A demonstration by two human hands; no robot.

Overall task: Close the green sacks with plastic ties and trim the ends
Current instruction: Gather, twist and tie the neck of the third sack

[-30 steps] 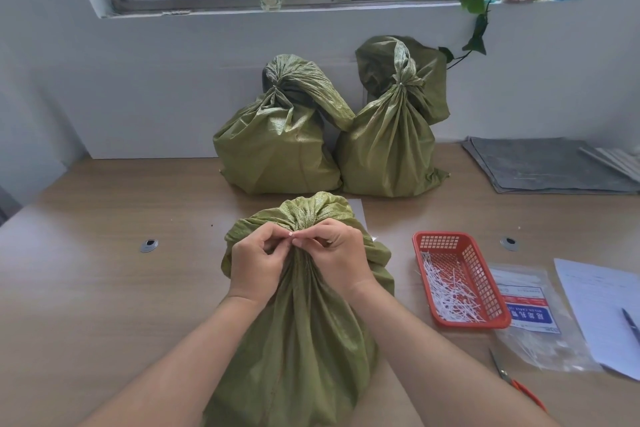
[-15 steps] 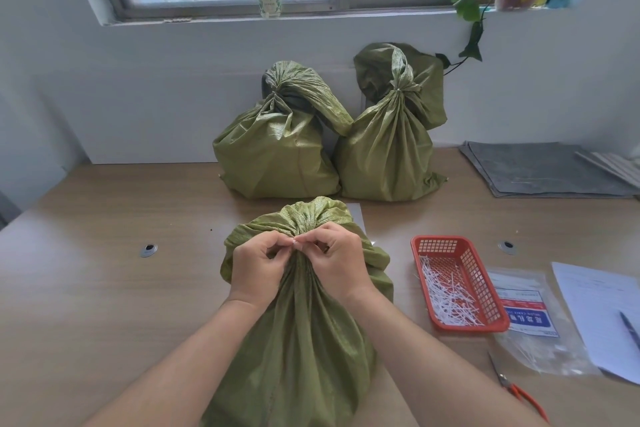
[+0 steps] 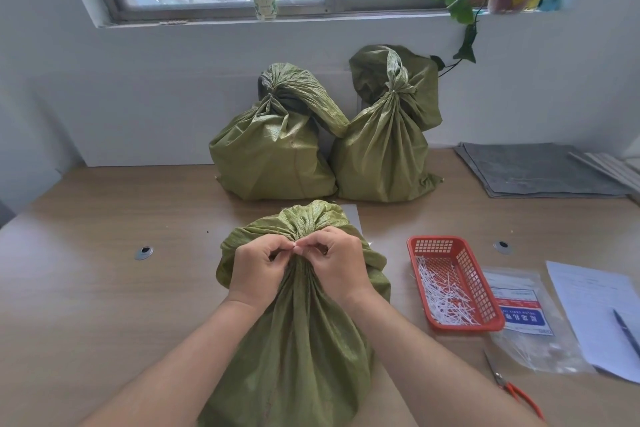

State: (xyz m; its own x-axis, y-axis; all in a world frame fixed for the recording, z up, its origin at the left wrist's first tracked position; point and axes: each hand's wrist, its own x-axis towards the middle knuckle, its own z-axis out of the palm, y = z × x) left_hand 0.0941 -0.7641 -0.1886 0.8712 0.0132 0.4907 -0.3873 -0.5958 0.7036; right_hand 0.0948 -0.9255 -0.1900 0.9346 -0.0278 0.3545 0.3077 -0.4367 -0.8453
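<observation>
Left hand (image 3: pixel 258 269), right hand (image 3: pixel 341 263) unmoved at sack (image 3: pixel 298 340) neck; basket (image 3: pixel 460 326) beside.

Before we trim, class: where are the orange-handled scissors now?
In the head view, the scissors lie on the table at the near right, just in front of the clear packet.

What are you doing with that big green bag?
A person's left hand and right hand pinch the bunched neck of the near green woven sack, apparently tying it shut. Two more green sacks stand tied by the wall. The orange-handled scissors lie untouched near the red plastic basket of white offcuts.
</observation>
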